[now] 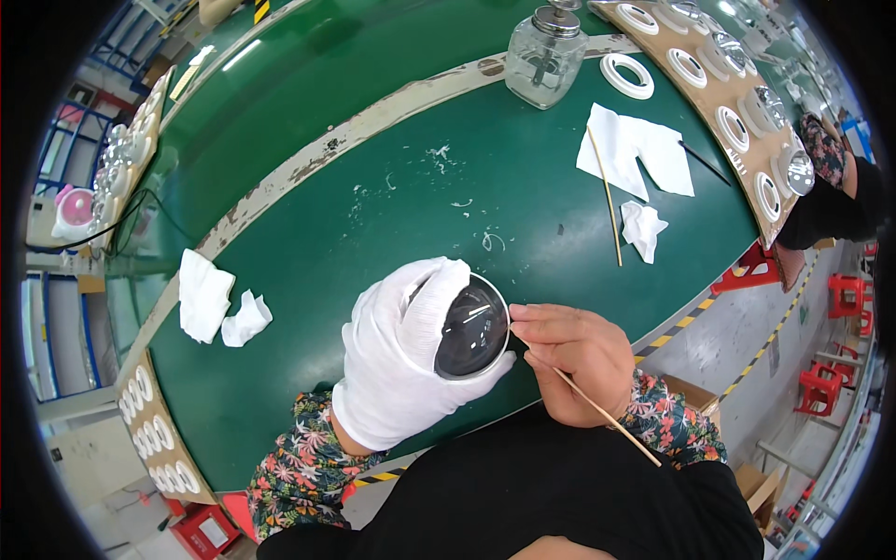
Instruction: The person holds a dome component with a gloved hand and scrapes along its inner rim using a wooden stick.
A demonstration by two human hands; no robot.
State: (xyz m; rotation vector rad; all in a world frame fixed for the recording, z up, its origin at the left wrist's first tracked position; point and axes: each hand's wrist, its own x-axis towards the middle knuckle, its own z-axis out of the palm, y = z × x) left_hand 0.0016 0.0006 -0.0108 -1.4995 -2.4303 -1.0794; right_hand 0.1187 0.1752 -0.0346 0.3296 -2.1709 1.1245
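Note:
My left hand (pixel 397 350), in a white glove, is wrapped round a round clear dome lens (pixel 474 331) with a white rim. The lens faces up and looks dark inside, with bright reflections. My bare right hand (pixel 579 359) pinches a thin wooden stick (pixel 607 416) between thumb and fingers. The stick's upper end meets the right side of the white rim; its exact tip is hidden by my fingers. Its long end slants down to the right past my palm.
A glass pump bottle (pixel 547 58) and a white ring (pixel 626 77) stand at the far side. White cloths (pixel 625 149), another stick (pixel 607 201) and a dark rod (pixel 705 162) lie right; more wipes (pixel 204 297) lie left. A board (pixel 686 93) carries rings and domes. White shavings (pixel 439 163) dot the green table.

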